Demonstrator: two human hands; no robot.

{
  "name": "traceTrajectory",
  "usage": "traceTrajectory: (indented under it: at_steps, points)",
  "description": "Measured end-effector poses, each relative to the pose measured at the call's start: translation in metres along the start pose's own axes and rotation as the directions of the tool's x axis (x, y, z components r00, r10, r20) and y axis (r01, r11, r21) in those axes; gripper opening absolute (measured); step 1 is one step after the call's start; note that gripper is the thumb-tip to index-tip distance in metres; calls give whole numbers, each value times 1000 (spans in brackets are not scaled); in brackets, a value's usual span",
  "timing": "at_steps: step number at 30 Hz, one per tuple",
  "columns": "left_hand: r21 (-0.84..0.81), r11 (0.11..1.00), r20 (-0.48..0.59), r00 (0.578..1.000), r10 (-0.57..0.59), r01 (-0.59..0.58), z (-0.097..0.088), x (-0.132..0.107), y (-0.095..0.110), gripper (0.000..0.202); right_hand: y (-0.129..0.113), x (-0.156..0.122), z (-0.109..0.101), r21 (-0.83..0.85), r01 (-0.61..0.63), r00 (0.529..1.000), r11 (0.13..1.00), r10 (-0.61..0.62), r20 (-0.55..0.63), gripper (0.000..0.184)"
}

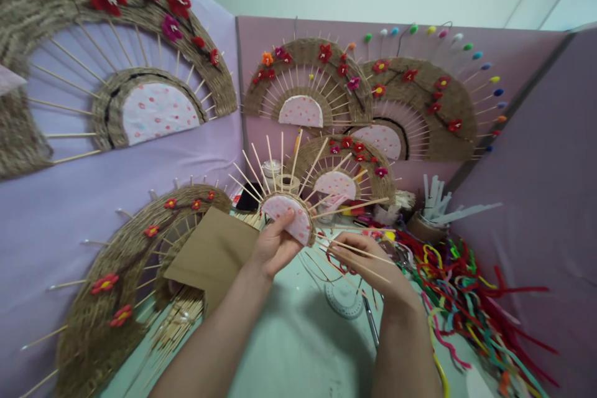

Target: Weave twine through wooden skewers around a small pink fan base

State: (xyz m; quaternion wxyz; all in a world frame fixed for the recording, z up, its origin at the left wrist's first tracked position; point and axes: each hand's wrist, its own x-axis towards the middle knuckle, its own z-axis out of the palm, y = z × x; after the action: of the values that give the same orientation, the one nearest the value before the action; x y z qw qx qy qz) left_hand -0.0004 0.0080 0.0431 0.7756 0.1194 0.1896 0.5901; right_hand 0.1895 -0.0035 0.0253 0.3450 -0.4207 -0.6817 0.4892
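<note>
My left hand (280, 239) grips a small half-round fan frame (297, 219), thumb on its pink-spotted white face. Thin wooden sticks (321, 168) spread out from its twine-wrapped rim. My right hand (359, 254) is closed in a pinch beside the lowest sticks, some of which pass in front of its fingers. A thin brown twine (321, 272) hangs in a loop below the frame and runs toward those fingertips; the exact grip is partly hidden. On the table under my right hand lie a clear round protractor (344, 298) and a pen-like tool (370, 321).
Finished twine fans with felt flowers (308, 50) hang on the panels. Another fan (107, 273) leans at left by brown cardboard (212, 249) and a stick bundle (180, 317). Colourful pipe cleaners (466, 298) pile up at right near a pot of glue sticks (426, 224).
</note>
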Motion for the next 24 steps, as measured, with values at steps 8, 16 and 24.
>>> traceTrajectory:
  at_steps: [8,16,24]
  points:
    - [90,995,-1,999,52,-51,-7,5,-2,14,0,-6,-8,-27,61,998,998,-61,25,32]
    - [133,989,-11,998,65,-63,-7,6,-3,9,-3,-6,-9,-21,93,993,995,-91,79,30]
    - [237,956,21,985,171,-172,-10,6,2,16,11,-9,-22,-23,1,997,1000,-3,-76,31]
